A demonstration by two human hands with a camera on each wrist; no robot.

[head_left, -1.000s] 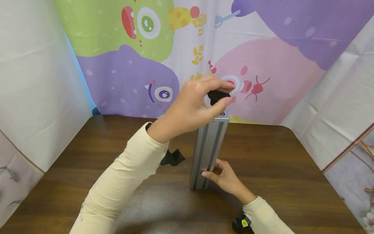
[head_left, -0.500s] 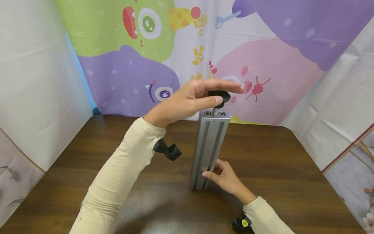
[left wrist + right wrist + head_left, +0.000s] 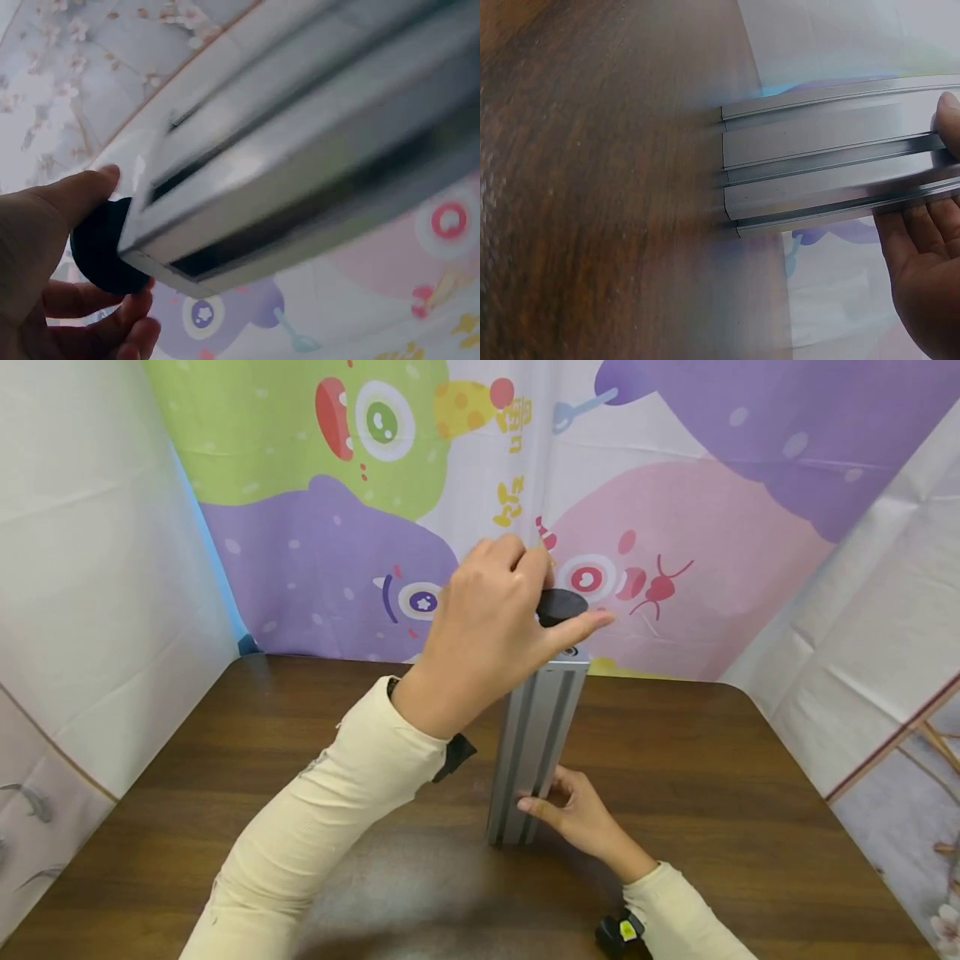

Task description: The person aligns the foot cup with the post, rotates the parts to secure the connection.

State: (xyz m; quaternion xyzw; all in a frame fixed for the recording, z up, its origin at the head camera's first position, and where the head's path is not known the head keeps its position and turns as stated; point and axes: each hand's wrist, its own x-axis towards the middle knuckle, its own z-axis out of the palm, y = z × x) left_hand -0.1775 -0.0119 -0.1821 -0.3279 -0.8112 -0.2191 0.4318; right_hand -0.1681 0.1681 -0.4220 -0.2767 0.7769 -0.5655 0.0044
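Observation:
An aluminium extrusion profile (image 3: 534, 752) with grooved sides stands upright on the wooden table. At its top end sits a black round levelling foot (image 3: 564, 606); its stem is hidden behind my hand. My left hand (image 3: 480, 627) holds this foot, thumb along the near side and fingers curled at the far side. In the left wrist view the thumb lies at one edge of the black disc (image 3: 105, 244) and the fingertips at the opposite edge. Low on the profile, my right hand (image 3: 581, 818) grips its right side, with the thumb (image 3: 949, 124) on one face and the fingers on another.
The brown table (image 3: 675, 760) spreads around the profile. Behind it hangs a cartoon curtain (image 3: 337, 552), with white cloth (image 3: 97, 577) at the left side. Black wrist mounts (image 3: 618, 933) are strapped to both forearms.
My left hand opened half a second ago, showing the foot's stem, and now its fingers have turned and closed round the foot again. The right hand and profile have stayed in place.

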